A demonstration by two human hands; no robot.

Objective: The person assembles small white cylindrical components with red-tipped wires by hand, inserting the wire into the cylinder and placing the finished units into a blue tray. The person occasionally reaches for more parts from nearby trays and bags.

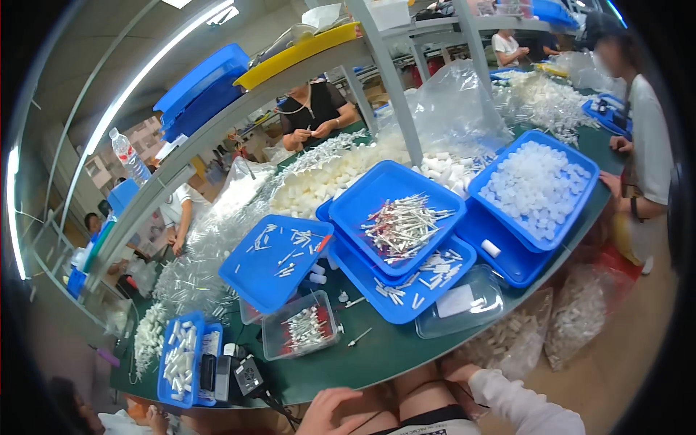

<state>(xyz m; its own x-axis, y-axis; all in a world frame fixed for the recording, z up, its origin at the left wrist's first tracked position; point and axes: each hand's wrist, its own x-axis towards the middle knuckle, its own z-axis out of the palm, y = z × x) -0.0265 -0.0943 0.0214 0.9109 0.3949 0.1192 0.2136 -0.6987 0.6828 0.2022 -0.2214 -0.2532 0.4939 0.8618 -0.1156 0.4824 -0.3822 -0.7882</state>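
Observation:
My left hand rests low over my left thigh at the lower edge, below the table's front edge. Its fingers look loosely spread, and I see nothing in it. By my right knee is my right hand, at the end of a white sleeve; its fingers are mostly hidden. On the green table ahead, a clear plastic box holds thin white-and-red sticks. Close to it lies a small white stick-like part. A clear lid with a white paper on it lies near the front edge.
Blue trays of white sticks, white caps and white tubes crowd the table. A black power adapter with cables sits front left. Grey shelf posts rise behind. Bags of parts stand at right; several people work around.

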